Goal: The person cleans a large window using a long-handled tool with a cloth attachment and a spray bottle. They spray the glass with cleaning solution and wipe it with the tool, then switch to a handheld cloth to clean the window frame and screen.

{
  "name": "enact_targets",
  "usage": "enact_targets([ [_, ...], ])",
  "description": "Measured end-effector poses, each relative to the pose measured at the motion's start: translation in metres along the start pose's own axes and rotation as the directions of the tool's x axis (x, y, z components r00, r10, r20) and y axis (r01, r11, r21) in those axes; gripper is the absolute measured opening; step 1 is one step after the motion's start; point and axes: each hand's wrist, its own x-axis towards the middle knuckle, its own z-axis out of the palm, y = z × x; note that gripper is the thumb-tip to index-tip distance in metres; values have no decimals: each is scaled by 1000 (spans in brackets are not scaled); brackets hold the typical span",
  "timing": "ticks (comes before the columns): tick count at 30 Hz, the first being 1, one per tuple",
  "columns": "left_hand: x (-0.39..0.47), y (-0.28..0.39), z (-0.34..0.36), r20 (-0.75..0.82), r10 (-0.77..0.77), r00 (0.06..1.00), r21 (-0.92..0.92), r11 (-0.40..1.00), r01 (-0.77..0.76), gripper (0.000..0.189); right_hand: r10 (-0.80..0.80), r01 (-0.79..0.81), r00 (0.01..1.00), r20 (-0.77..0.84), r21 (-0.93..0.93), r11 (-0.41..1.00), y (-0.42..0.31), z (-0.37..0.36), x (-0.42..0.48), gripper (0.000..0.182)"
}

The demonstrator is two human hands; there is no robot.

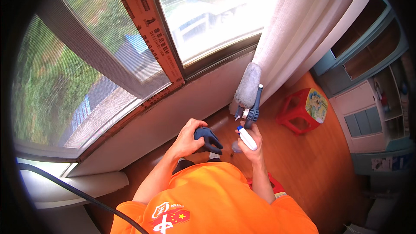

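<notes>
My left hand point(188, 139) holds a dark blue work glove point(208, 139), its fingers hanging down above my feet. In my right hand point(257, 136) is a spray bottle with a white and blue trigger head point(248, 138). Part of its clear body point(236, 147) shows below the hand. The same hand grips a window-washing tool with a fluffy grey sleeve point(248, 86) and a dark blue holder point(255, 107). The tool points away from me toward the wall and curtain; my fingers hide the lower part of its handle.
Ahead is a window point(214, 16), with a screened sash point(97, 39) open at left. A white curtain point(292, 22) hangs at right. A red plastic stool point(300, 110) stands on the wooden floor point(305, 159); another red piece point(276, 183) is beside me. A dark cable point(81, 195) crosses lower left. Cabinets point(364, 113) stand right.
</notes>
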Motion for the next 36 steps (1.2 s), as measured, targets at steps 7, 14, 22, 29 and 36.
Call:
enact_targets([
  [7, 62, 48, -34, -457, 487, 744, 252, 874, -416, 44, -48, 48, 999, -5, -70, 996, 7, -4, 0, 23],
  [14, 148, -39, -25, -200, 649, 734, 799, 542, -261, 45, -35, 34, 999, -10, -81, 996, 11, 2, -4, 25],
  [22, 171, -97, 6, -76, 610, 789, 917, 353, -185, 56, -41, 42, 999, 17, -68, 997, 13, 0, -6, 29],
  [29, 176, -78, 16, 19, 705, 709, 908, 284, -308, 43, 22, -20, 998, 53, -42, 999, -8, 3, -3, 26],
  [36, 187, -20, 36, 23, 726, 688, 880, 312, -358, 45, -60, 55, 997, -53, -100, 993, -38, 0, 17, 31],
])
